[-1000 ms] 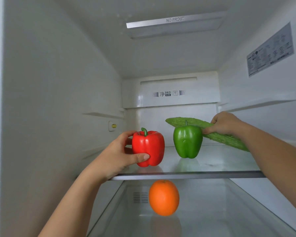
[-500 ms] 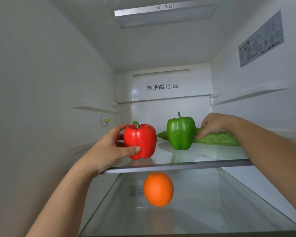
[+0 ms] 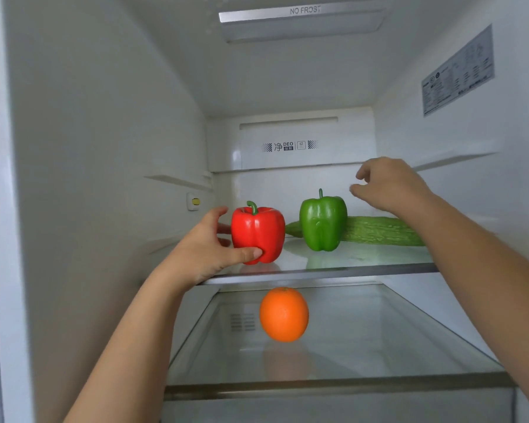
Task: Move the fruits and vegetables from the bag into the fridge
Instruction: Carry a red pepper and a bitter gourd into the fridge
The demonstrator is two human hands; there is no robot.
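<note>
Gripping the red pepper [image 3: 257, 233], L hand [image 3: 208, 251] has thumb in front, fingers [image 3: 224, 229] curled behind; pepper stands upright on upper shelf [image 3: 364, 271]. R hand [image 3: 388, 187] hovers above bitter gourd [image 3: 379, 232], fingers loosely curled, holding nothing. Count: 2 peppers incl. green pepper [image 3: 322, 222], 1 gourd, 1 orange [image 3: 284, 314] on lower shelf [image 3: 379, 383].

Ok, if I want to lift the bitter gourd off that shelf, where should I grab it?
Probably the right half of the bitter gourd, from above with your right hand. It lies flat across the upper shelf and that stretch is bare; its left part sits behind the green pepper, so gripping there risks knocking the pepper.
</note>
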